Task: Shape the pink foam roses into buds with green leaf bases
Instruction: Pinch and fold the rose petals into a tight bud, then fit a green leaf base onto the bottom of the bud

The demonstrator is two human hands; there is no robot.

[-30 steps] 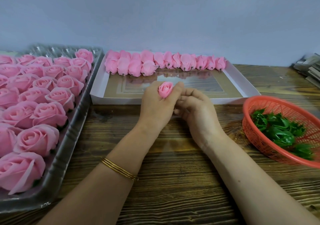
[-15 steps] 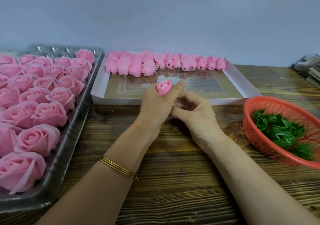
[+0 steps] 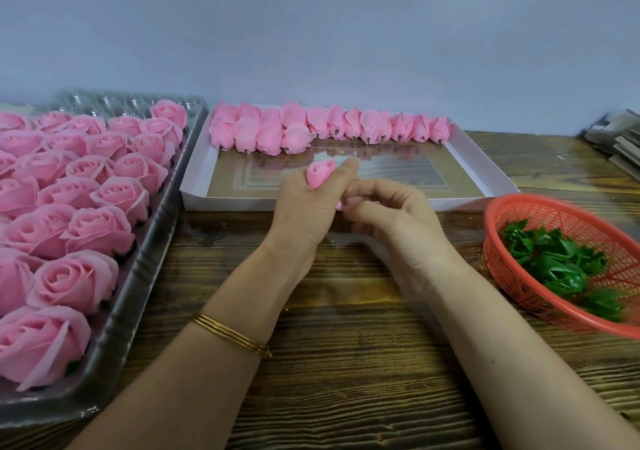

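Observation:
My left hand (image 3: 304,214) grips a pink foam rose bud (image 3: 320,173), whose top pokes out above the curled fingers. Just to its right, my right hand (image 3: 391,217) has its fingertips curled against the bud's lower end, where a sliver of pink shows; the base itself is hidden. Open pink roses (image 3: 79,200) fill a clear plastic tray (image 3: 138,276) on the left. Several shaped buds (image 3: 311,131) lie in a row at the back of a white flat box (image 3: 221,200). Green leaf bases (image 3: 554,259) sit in an orange basket (image 3: 512,276) at the right.
Everything stands on a dark wooden table (image 3: 346,363) against a pale wall. A stack of grey cards or boxes (image 3: 616,141) lies at the far right edge.
My left hand has lifted the bud slightly and tilted it. The right hand's fingers have shifted lower, toward the bud's base.

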